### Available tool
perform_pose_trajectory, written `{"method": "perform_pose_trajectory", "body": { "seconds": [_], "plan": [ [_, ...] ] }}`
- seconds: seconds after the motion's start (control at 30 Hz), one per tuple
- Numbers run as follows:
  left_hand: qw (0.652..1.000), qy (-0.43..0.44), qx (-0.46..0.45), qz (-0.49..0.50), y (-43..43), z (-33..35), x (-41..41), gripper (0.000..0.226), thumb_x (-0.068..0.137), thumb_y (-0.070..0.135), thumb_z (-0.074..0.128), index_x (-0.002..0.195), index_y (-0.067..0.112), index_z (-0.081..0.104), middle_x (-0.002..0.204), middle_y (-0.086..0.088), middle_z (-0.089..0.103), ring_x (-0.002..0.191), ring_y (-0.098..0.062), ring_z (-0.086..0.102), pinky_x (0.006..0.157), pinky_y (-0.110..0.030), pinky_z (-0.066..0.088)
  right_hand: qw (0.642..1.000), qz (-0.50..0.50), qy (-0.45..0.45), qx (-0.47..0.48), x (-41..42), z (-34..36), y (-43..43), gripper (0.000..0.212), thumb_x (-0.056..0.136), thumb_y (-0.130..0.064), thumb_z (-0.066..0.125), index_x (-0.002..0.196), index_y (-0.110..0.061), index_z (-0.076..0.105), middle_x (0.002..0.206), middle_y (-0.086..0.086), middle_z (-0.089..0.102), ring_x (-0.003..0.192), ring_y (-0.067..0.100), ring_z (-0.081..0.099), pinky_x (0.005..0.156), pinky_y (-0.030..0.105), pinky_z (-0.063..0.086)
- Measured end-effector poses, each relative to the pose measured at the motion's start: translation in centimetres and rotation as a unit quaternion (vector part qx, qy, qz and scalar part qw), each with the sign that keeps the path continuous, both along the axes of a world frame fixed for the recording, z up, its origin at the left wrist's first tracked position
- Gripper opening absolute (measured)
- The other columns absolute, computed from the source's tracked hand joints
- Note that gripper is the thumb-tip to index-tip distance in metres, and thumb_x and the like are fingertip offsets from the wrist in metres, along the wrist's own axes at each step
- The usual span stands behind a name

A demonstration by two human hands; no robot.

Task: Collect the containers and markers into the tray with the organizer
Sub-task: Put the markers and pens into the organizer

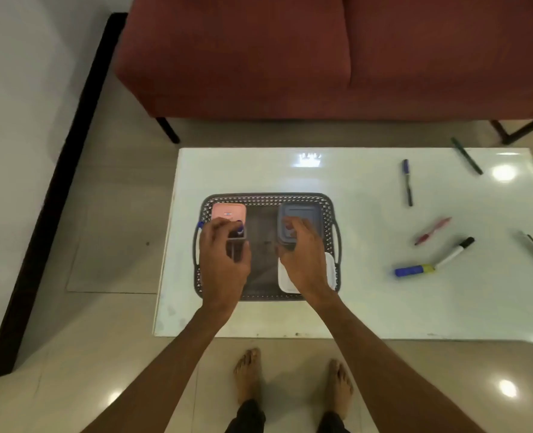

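Marker stage in hand. 3 containers sit in the tray (268, 198). Left hand (223, 257) pinches a blue marker (200, 225) over the organizer (238, 235); right hand (302, 260) grips the grey container (302, 212). Loose markers (407, 182) lie on the surface (352, 292), well right. Next, likely: seat it, fetch those.

Soft blur, ceiling-light glare, wide-angle warp

Red sofa (321, 54), beige tile floor (102, 354), white wall (24, 57).
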State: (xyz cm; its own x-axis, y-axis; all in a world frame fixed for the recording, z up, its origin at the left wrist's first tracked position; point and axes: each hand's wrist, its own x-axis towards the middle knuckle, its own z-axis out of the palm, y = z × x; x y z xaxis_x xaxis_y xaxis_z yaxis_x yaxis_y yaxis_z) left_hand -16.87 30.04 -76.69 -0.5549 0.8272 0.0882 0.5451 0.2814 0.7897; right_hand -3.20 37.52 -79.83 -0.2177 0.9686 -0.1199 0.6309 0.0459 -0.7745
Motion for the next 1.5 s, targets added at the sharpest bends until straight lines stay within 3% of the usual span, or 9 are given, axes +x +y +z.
{"method": "perform_pose_trajectory", "body": {
  "seconds": [0.1,0.17,0.27,0.6,0.87,1.03,1.23,1.4,1.5],
  "plan": [
    [0.998,-0.01,-0.012,-0.064,1.6,-0.3,5.6,0.028,0.084,0.014,0.074,0.111,0.016,0.066,0.121,0.002,0.055,0.118,-0.013,0.054,0.103,-0.034,0.05,0.999,-0.049,0.023,-0.003,5.0,0.8,0.3,0.05,0.082,-0.011,0.077,0.128,-0.019,0.059,0.126,-0.001,0.061,0.11,0.014,0.06,0.086,0.024,0.055],
    [0.994,-0.037,-0.024,-0.096,3.1,-0.5,9.3,0.026,0.085,0.013,0.073,0.11,0.017,0.067,0.114,0.003,0.058,0.106,-0.013,0.06,0.095,-0.034,0.053,0.996,-0.082,0.034,-0.004,8.5,1.1,0.7,0.045,0.084,-0.01,0.074,0.126,-0.017,0.06,0.123,0.0,0.063,0.103,0.014,0.062,0.08,0.018,0.052],
    [0.988,-0.068,-0.024,-0.133,5.7,-1.3,15.3,0.026,0.083,0.011,0.074,0.107,0.017,0.068,0.105,0.004,0.062,0.092,-0.006,0.063,0.085,-0.027,0.056,0.989,-0.141,0.049,-0.004,14.7,1.0,1.5,0.037,0.087,-0.01,0.07,0.122,-0.02,0.061,0.115,-0.004,0.063,0.094,0.013,0.06,0.076,0.026,0.049],
    [0.958,-0.112,-0.111,-0.241,13.9,-6.5,30.7,0.027,0.083,0.008,0.072,0.108,0.016,0.068,0.096,0.003,0.067,0.085,-0.011,0.063,0.081,-0.031,0.057,0.938,-0.341,0.035,-0.051,32.0,-3.4,5.7,0.022,0.085,-0.01,0.067,0.107,-0.012,0.065,0.099,0.003,0.068,0.083,0.021,0.064,0.081,0.043,0.054],
    [0.943,-0.08,-0.166,-0.276,19.4,-11.5,36.1,0.023,0.082,0.006,0.069,0.104,0.013,0.069,0.093,-0.002,0.069,0.081,-0.015,0.064,0.084,-0.035,0.057,0.91,-0.394,0.032,-0.128,36.9,-8.4,10.1,0.029,0.082,-0.024,0.076,0.1,-0.005,0.063,0.065,-0.006,0.058,0.079,0.025,0.063,0.082,0.038,0.05],
    [0.937,-0.065,-0.175,-0.294,21.4,-13.3,38.1,0.023,0.082,0.009,0.071,0.104,0.013,0.069,0.09,-0.004,0.069,0.08,-0.018,0.065,0.083,-0.037,0.057,0.896,-0.415,0.021,-0.154,37.4,-10.6,12.5,0.042,0.078,-0.038,0.079,0.101,-0.008,0.061,0.094,0.003,0.062,0.095,0.024,0.055,0.074,0.03,0.037],
    [0.935,-0.043,-0.186,-0.3,21.7,-13.5,41.1,0.029,0.082,0.025,0.077,0.107,0.015,0.068,0.09,0.001,0.067,0.077,-0.014,0.062,0.079,-0.029,0.056,0.892,-0.437,-0.018,-0.119,40.5,-10.6,13.1,0.037,0.081,-0.042,0.076,0.1,-0.014,0.059,0.082,0.001,0.065,0.092,0.023,0.061,0.078,0.039,0.05],
    [0.92,0.032,-0.211,-0.328,21.6,-13.8,43.4,0.041,0.08,0.031,0.078,0.113,0.014,0.062,0.1,-0.001,0.063,0.092,-0.017,0.06,0.076,-0.026,0.046,0.898,-0.413,-0.153,-0.008,46.3,-10.1,14.3,0.028,0.084,-0.029,0.07,0.107,-0.017,0.058,0.102,0.002,0.062,0.101,0.025,0.058,0.078,0.039,0.046],
    [0.912,0.084,-0.208,-0.342,21.8,-14.6,44.3,0.025,0.083,0.019,0.07,0.105,0.011,0.061,0.101,-0.004,0.063,0.094,-0.023,0.061,0.074,-0.034,0.048,0.894,-0.357,-0.269,0.039,50.2,-10.3,15.8,0.037,0.079,-0.017,0.066,0.114,-0.013,0.056,0.112,0.008,0.055,0.107,0.031,0.049,0.08,0.042,0.041]
  ]
}}
